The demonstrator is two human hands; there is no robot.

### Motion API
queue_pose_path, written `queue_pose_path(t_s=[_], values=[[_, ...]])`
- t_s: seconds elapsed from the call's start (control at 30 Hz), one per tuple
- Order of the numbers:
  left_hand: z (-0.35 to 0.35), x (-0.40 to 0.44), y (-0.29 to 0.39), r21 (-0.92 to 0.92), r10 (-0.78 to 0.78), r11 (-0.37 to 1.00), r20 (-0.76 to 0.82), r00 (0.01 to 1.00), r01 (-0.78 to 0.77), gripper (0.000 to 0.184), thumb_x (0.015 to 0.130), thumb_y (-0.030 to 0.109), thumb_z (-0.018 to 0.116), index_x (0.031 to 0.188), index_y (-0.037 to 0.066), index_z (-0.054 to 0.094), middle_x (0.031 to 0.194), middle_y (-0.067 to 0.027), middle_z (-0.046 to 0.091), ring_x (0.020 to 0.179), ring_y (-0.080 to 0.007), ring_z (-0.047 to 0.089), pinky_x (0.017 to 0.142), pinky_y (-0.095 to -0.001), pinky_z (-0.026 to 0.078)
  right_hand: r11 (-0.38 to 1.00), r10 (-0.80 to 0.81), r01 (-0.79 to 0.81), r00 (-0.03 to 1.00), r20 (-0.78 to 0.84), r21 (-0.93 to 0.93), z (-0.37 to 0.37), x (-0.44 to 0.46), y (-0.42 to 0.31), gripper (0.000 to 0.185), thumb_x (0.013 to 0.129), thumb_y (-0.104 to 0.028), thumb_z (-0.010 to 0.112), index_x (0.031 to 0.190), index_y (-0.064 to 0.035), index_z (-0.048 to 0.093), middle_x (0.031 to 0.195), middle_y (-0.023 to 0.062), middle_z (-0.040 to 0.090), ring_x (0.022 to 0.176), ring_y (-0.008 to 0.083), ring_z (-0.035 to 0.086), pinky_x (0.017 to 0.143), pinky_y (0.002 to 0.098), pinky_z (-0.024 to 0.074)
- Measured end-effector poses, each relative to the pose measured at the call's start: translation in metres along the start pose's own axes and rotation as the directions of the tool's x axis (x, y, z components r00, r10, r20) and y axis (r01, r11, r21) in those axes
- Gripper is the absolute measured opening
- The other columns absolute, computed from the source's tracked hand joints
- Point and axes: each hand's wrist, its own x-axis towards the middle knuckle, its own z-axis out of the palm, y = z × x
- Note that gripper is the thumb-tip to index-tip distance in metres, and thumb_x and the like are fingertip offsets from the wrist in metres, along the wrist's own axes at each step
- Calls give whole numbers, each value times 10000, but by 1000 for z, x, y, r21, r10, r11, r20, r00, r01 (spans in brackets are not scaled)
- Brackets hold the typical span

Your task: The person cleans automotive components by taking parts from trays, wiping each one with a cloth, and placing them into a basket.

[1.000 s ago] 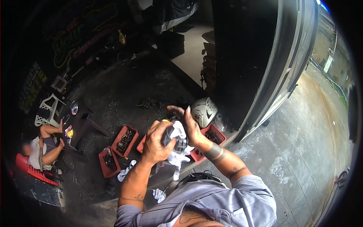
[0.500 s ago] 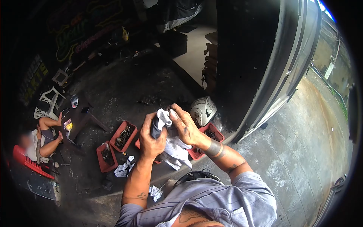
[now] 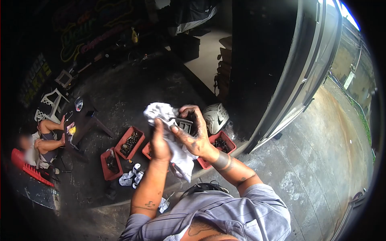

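Note:
My left hand [image 3: 160, 142] is closed on a white cloth [image 3: 161, 110], which bunches above the fingers and hangs down between my hands. My right hand [image 3: 198, 138] grips a grey metal part [image 3: 184, 125] with a slotted, box-like end, its thumb and fingers curled around it. Cloth and part lie against each other. Dark smudges mark the right fingers. The lower side of the part is hidden by the cloth and the hand, so I cannot name its exact kind.
Red bins [image 3: 130, 142] of small metal parts stand on the floor. Behind my right hand is a white helmet [image 3: 216, 117]. More cloth [image 3: 131, 176] lies at lower left. A seated person [image 3: 48, 140] is at far left, beside a dark low table [image 3: 90, 124].
The cloth has spread out and moved up over my left hand. The part has turned and shifted into my right hand, showing its slotted end.

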Motion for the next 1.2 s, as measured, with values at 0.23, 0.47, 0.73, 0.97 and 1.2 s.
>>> queue_pose_path(t_s=[0.23,0.47,0.73,0.97,1.2], values=[[-3,-16,-28,286,252,909,202,947,-303,340,926,190,527,1196,-14,492,1168,-88,545,1076,-168,504,943,-306,374,986,-166,162,912,-375,-41,13,4,31,224,814,-109,546,959,26,440,975,135,413,857,190,415,769,294,366],[-18,-14,2,61,4,998,99,995,-11,372,834,180,652,1142,7,540,1058,-48,592,964,-133,549,854,-267,420,912,-387,281,830,-401,-300,15,24,29,228,810,-46,573,960,14,413,924,124,346,835,218,352,767,310,328],[-25,-8,11,-93,-186,976,134,973,199,232,800,94,675,1014,52,595,940,-5,611,865,-107,569,792,-250,447,849,-442,480,875,198,-223,8,18,39,280,809,-109,570,1007,30,429,1069,218,379,979,308,399,824,399,376],[-32,3,0,477,199,861,0,980,-175,265,735,-9,680,986,2,595,904,-30,637,807,-137,606,760,-275,481,971,-158,176,980,123,-159,12,22,42,232,868,-156,519,975,16,406,1126,201,364,1051,280,383,900,371,343],[-16,7,40,806,463,-26,534,707,-592,395,569,-13,662,960,25,618,974,-119,585,894,-309,553,790,-390,448,995,3,-12,995,96,99,21,23,19,402,884,-203,530,1209,-33,367,1057,92,465,936,148,457,835,270,387]])
